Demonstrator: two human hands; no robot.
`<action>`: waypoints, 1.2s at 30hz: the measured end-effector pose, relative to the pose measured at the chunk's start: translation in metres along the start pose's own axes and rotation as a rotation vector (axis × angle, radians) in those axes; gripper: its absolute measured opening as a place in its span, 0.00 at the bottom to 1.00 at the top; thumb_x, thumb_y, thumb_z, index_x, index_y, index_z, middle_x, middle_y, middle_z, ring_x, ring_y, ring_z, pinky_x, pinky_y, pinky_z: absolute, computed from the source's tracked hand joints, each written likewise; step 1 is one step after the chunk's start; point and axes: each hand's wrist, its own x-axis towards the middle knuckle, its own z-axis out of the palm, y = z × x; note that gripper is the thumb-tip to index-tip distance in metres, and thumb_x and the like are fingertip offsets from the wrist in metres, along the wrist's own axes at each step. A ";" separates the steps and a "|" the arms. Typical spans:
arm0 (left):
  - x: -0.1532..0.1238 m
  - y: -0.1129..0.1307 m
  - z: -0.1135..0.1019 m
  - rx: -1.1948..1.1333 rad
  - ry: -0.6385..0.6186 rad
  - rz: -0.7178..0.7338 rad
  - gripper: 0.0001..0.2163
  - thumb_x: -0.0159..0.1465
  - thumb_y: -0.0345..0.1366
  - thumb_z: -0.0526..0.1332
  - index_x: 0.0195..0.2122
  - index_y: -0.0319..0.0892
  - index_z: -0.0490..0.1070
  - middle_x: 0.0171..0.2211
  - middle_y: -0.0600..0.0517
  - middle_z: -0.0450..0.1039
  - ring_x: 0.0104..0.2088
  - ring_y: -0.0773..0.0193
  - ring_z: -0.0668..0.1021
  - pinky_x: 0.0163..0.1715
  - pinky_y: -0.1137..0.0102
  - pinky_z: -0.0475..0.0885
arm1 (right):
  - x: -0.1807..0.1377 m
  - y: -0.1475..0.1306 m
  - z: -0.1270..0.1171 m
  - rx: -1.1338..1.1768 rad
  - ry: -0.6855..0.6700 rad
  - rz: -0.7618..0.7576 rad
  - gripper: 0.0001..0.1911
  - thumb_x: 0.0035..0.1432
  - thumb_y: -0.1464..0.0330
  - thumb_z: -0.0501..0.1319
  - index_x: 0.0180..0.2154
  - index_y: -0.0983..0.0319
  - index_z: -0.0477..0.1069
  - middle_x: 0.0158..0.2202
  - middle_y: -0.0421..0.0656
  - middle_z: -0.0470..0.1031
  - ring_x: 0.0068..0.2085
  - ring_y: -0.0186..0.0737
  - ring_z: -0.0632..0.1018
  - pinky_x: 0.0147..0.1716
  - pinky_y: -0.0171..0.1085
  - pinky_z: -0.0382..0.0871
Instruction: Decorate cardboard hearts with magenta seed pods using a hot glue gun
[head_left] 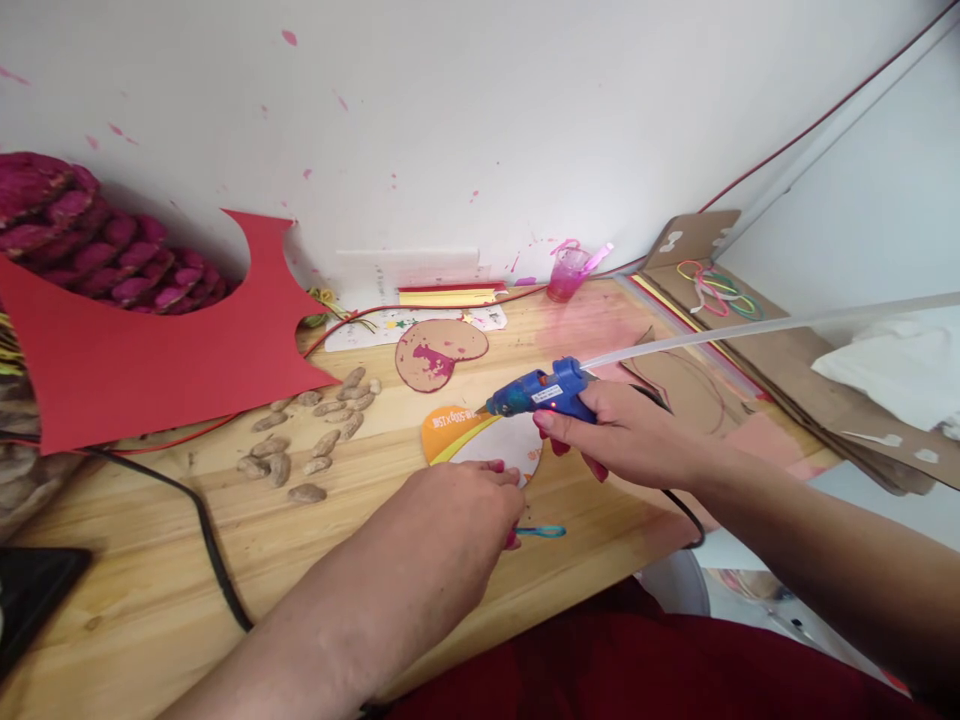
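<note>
My right hand (626, 430) is wrapped round a blue hot-glue gun (541, 391), its nozzle pointing left over a white card with an orange edge (480, 435). A long clear glue stick (765, 328) juts from the gun's back to the right. My left hand (459, 512) rests palm down on the wooden table (172, 590), fingers closed at the card's near edge. A small teal loop (541, 531) pokes out from under its fingertips.
Several peanuts (311, 440) lie scattered left of the card. A red paper sheet (142, 345) and pink-painted shells (90, 235) fill the left. A black cable (202, 530) crosses the table. A pink cup (566, 272), a brown cutout (437, 352) and cardboard with rubber bands (712, 290) sit behind and right.
</note>
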 end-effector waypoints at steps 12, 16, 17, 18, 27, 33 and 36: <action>0.005 0.010 -0.007 0.185 -0.156 -0.066 0.11 0.62 0.24 0.54 0.32 0.41 0.75 0.37 0.46 0.78 0.36 0.57 0.79 0.36 0.66 0.70 | -0.013 0.002 0.000 -0.008 -0.022 0.033 0.27 0.62 0.46 0.53 0.28 0.62 0.71 0.17 0.40 0.70 0.20 0.35 0.74 0.21 0.32 0.65; 0.006 0.012 -0.009 0.188 -0.150 -0.085 0.11 0.62 0.24 0.54 0.30 0.41 0.74 0.34 0.47 0.78 0.33 0.59 0.78 0.34 0.67 0.68 | -0.015 0.007 0.004 0.107 -0.041 0.056 0.26 0.61 0.46 0.55 0.29 0.63 0.71 0.20 0.39 0.71 0.20 0.33 0.73 0.20 0.32 0.65; 0.005 0.012 -0.009 0.185 -0.145 -0.091 0.10 0.61 0.24 0.54 0.30 0.41 0.74 0.34 0.48 0.77 0.32 0.59 0.78 0.33 0.68 0.67 | -0.016 0.009 0.005 0.128 -0.040 0.059 0.27 0.61 0.45 0.55 0.30 0.63 0.71 0.21 0.40 0.72 0.20 0.33 0.73 0.20 0.32 0.65; 0.005 0.012 -0.009 0.178 -0.136 -0.094 0.10 0.61 0.25 0.54 0.29 0.41 0.74 0.32 0.48 0.77 0.31 0.60 0.77 0.31 0.68 0.66 | -0.017 0.010 0.006 0.140 -0.035 0.064 0.27 0.61 0.45 0.55 0.30 0.63 0.71 0.22 0.40 0.73 0.20 0.33 0.73 0.20 0.33 0.65; 0.003 -0.016 -0.006 -0.236 0.232 -0.092 0.10 0.64 0.35 0.56 0.29 0.44 0.77 0.24 0.54 0.73 0.25 0.66 0.70 0.27 0.72 0.61 | -0.028 0.014 0.011 -0.042 0.122 0.006 0.27 0.60 0.45 0.56 0.24 0.61 0.70 0.18 0.42 0.70 0.25 0.40 0.73 0.27 0.37 0.64; 0.013 -0.041 -0.017 -0.870 0.510 -0.313 0.13 0.53 0.47 0.70 0.29 0.42 0.81 0.24 0.52 0.73 0.23 0.69 0.66 0.22 0.74 0.59 | -0.036 0.015 0.016 0.089 0.191 -0.060 0.20 0.57 0.50 0.62 0.29 0.60 0.72 0.26 0.43 0.75 0.31 0.42 0.76 0.28 0.36 0.67; 0.018 -0.041 -0.018 -1.081 0.588 -0.375 0.14 0.44 0.44 0.75 0.26 0.39 0.81 0.22 0.52 0.71 0.21 0.73 0.61 0.19 0.75 0.55 | -0.035 0.013 0.019 0.322 0.143 0.032 0.19 0.58 0.51 0.62 0.32 0.61 0.70 0.25 0.41 0.74 0.24 0.36 0.74 0.21 0.34 0.65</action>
